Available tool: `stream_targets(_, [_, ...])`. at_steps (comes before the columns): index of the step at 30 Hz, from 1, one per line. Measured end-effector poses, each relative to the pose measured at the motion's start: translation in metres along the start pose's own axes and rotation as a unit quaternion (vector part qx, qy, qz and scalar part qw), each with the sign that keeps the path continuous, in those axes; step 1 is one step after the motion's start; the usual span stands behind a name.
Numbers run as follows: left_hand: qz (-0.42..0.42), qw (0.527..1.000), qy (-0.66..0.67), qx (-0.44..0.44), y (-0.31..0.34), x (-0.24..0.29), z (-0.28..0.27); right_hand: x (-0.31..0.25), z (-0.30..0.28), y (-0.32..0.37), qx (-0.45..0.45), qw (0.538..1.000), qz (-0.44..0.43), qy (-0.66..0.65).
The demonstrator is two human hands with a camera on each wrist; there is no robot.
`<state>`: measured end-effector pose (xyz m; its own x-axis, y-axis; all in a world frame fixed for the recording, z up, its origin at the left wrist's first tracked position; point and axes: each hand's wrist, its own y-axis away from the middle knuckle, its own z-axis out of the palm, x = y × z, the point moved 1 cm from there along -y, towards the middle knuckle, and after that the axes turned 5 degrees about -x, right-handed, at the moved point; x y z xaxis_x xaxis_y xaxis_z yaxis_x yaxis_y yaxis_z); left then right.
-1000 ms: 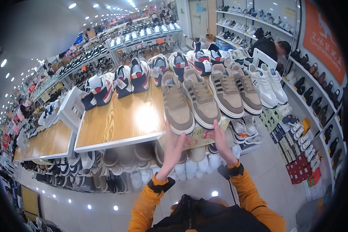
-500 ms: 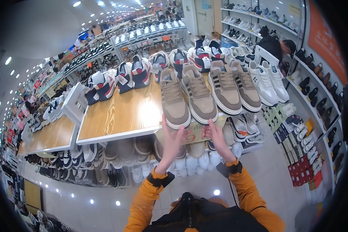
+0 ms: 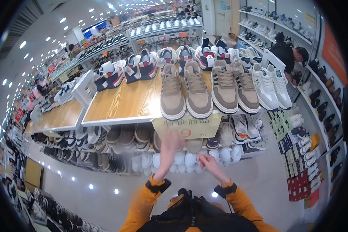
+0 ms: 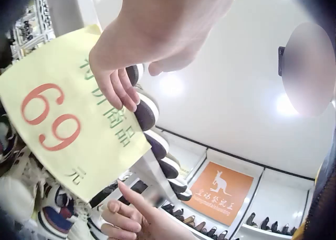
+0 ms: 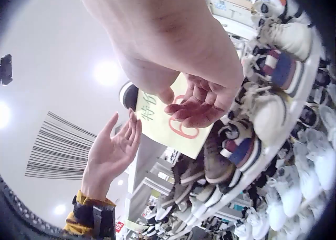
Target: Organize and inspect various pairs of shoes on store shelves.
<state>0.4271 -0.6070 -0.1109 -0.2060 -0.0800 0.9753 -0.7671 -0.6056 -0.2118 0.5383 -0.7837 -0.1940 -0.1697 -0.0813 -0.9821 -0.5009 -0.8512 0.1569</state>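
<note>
A pair of beige-and-brown sneakers point(image 3: 199, 92) stands toes-forward at the front edge of the display table, beside a matching pair point(image 3: 224, 87). Just below the toes hangs a yellow price sign point(image 3: 203, 125) with a red 69. My left hand point(image 3: 170, 145), blurred in the head view, is in front of the sign's lower left part; its fingers are extended and hold nothing. Lower and to the right, my right hand point(image 3: 210, 164) hangs with loosely curled fingers and nothing in them. In the right wrist view my left hand point(image 5: 113, 150) shows an open palm.
White sneakers point(image 3: 265, 87) stand to the right, and navy, red and white shoes point(image 3: 147, 63) line the back of the wooden tabletop point(image 3: 123, 100). Shelves below carry several white shoes point(image 3: 191, 158). A person point(image 3: 286, 56) bends near the wall racks at right.
Both hands have come away from the toes of the left brown pair and moved down toward my body. More of the price sign shows. The head view has shifted.
</note>
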Motion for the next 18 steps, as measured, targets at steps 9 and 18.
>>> stream_targets(9, [-0.407,0.908,0.025,-0.094,0.183,-0.075,-0.015,0.080,-0.053,0.135,-0.031,0.980,0.196,0.032])
stream_targets(18, [-0.359,0.926,0.104,-0.046,0.196,-0.061,-0.033,0.083,-0.014,0.132,-0.063,0.973,0.221,0.012])
